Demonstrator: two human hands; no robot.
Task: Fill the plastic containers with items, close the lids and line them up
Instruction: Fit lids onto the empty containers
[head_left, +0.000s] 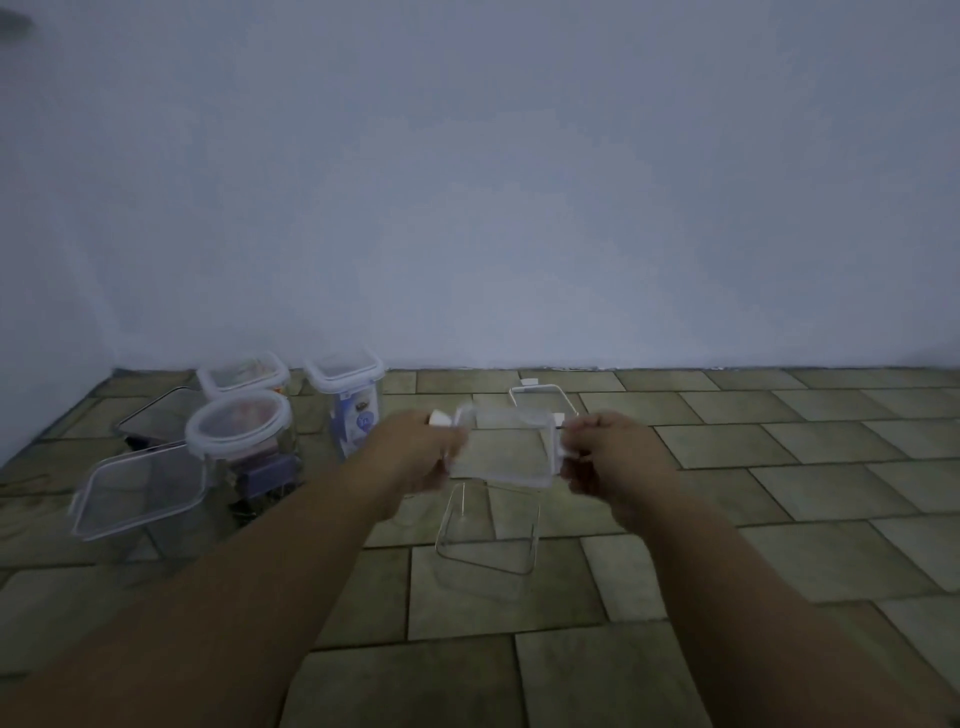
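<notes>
We grip clear lid (501, 449) by side latches, left hand (415, 452) and right hand (605, 457) both closed on it, above empty square container (485, 535) on floor. Risk: closing it unfilled; skewed lid leaves latches unseated.

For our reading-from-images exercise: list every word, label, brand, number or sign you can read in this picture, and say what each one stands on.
Nothing here can be read for sure.
Blue-and-white pack inside the tall container: it has print and a dark logo, too blurred to read.
Round jar: its contents show colour but no legible text.
Lid held by the left hand and right hand: plain, no text.
</notes>
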